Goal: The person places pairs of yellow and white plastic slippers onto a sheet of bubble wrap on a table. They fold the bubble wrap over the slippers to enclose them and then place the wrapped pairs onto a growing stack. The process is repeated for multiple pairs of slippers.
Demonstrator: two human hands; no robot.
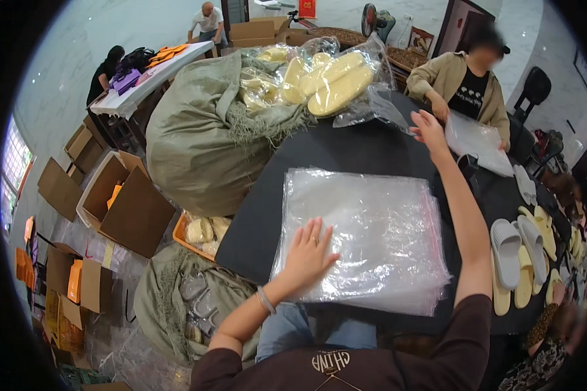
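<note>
A thick stack of clear plastic bags (372, 228) lies on the black table in front of me. My left hand (306, 254) rests flat on the stack's left side, fingers spread, with a ring and a bracelet on that arm. Reaching out to the far right, my right hand (429, 133) is held up with its fingers apart and nothing seen in it. It is near the edge of a clear bag around pale yellow slippers (339, 83). These slippers lie at the mouth of a big green woven sack (202, 143), beyond the stack.
Across the table a person (473, 91) handles other clear bags (477, 140). Grey slippers (506, 251) and yellow ones line the table's right side. To my left stand open cardboard boxes (130, 208), an orange crate (184, 234) and a second green sack (160, 306).
</note>
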